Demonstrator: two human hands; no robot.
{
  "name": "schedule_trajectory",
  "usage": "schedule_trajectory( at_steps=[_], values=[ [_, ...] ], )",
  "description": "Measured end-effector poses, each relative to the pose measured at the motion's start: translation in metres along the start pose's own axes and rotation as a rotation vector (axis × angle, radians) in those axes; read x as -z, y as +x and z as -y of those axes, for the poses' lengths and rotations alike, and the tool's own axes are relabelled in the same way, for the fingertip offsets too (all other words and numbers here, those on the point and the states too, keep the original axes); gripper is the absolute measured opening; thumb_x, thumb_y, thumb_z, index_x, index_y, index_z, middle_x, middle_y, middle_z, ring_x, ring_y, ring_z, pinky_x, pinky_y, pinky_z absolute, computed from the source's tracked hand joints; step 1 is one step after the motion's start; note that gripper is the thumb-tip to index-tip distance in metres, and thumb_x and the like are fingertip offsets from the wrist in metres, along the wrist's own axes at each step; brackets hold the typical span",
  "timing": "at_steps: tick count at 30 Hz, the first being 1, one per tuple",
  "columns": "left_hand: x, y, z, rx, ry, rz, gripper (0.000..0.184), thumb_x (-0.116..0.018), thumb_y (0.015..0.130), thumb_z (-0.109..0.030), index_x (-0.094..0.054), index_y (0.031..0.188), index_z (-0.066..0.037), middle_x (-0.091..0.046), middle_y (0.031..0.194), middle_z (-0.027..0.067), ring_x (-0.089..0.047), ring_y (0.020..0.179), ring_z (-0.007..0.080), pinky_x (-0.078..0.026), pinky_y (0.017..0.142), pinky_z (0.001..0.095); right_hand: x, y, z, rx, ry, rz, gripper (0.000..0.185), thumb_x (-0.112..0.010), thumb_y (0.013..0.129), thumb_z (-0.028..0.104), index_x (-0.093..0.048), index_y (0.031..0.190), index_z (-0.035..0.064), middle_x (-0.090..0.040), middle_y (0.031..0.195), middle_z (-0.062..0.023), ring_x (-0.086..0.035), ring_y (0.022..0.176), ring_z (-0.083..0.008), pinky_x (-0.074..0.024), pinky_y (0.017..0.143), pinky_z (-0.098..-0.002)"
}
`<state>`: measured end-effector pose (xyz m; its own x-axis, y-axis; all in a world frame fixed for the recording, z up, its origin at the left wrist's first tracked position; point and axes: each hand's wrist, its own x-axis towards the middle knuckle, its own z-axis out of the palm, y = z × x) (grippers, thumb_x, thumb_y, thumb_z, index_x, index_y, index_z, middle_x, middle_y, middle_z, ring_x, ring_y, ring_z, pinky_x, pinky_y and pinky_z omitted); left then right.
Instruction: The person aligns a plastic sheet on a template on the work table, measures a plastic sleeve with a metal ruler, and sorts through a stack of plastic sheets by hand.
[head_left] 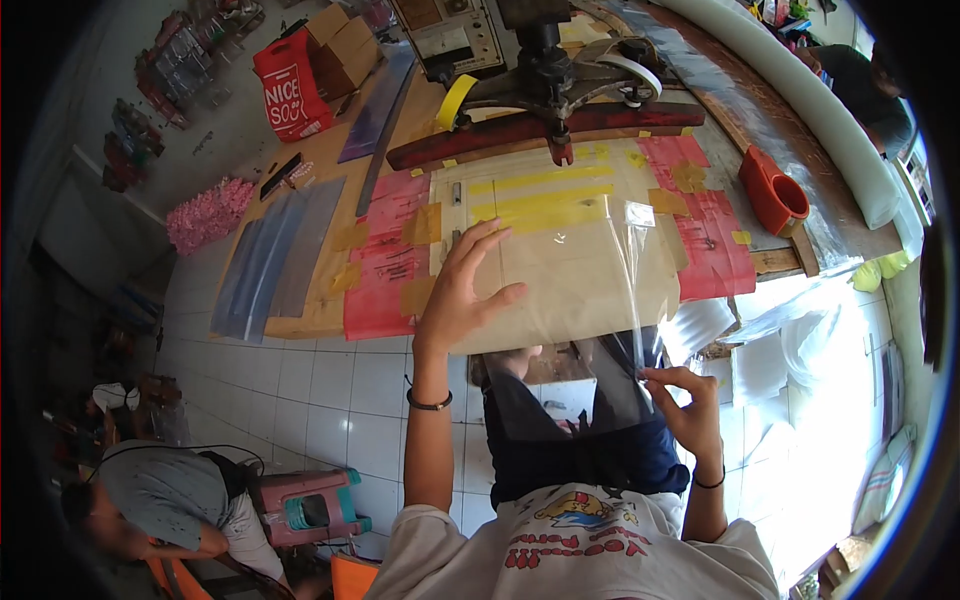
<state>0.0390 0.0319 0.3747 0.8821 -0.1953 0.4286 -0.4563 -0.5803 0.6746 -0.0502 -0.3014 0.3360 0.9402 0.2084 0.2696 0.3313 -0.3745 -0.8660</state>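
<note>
A clear plastic sheet [570, 290] lies over the beige work mat [655, 290] and hangs past its front edge above my lap. My left hand [468, 285] rests on the sheet's left side, fingers stretched and thumb apart. At the lower right, my right hand [690, 405] pinches the sheet's edge between thumb and fingers. Yellow tape strips [540, 200] run across the mat beyond my left fingertips. Above the mat's far side is the dark red press bar [630, 117] of a machine.
Stacked clear bluish sheets [275, 245] lie on the table at left. A red tape dispenser [772, 190] stands at right, near a long white roll [830, 125]. A red bag [292, 85] sits at back left. One person bends low at lower left [165, 500]; another is at upper right.
</note>
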Motion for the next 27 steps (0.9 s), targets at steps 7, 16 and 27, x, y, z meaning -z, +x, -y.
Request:
schedule_trajectory(
  at_steps=[7,16,27],
  values=[
    [-0.024,0.015,-0.043,-0.164,0.483,0.023,0.027,-0.074,0.080,-0.030,-0.066,0.081,-0.004,-0.067,0.089,0.0052,-0.060,0.089,0.0239,-0.039,0.094,0.0426,0.048,-0.029,-0.004,-0.031,-0.153,0.006,0.028,-0.077,0.076,0.006,-0.070,0.104,0.0031,-0.071,0.106,-0.0124,-0.066,0.102,-0.0282,-0.0502,0.088,-0.0363],
    [0.009,0.035,-0.102,0.016,0.164,0.374,0.022,-0.075,0.083,-0.021,-0.070,0.090,-0.001,-0.064,0.066,0.0063,-0.052,0.056,0.0089,-0.042,0.056,0.0258,0.044,0.113,0.058,0.556,-0.455,0.013,0.036,-0.080,0.075,0.022,-0.067,0.105,0.0061,-0.067,0.116,-0.0097,-0.058,0.119,-0.0289,-0.0387,0.108,-0.0475],
    [0.093,0.024,-0.093,0.147,0.179,0.205,0.019,-0.069,0.089,-0.018,-0.069,0.091,0.002,-0.065,0.070,0.0039,-0.052,0.061,0.0066,-0.042,0.057,0.0237,0.103,0.166,0.057,0.194,-0.321,0.293,0.020,-0.080,0.080,0.021,-0.070,0.086,0.0049,-0.061,0.064,-0.0004,-0.056,0.062,-0.0085,-0.0429,0.059,-0.0270]
  ],
)
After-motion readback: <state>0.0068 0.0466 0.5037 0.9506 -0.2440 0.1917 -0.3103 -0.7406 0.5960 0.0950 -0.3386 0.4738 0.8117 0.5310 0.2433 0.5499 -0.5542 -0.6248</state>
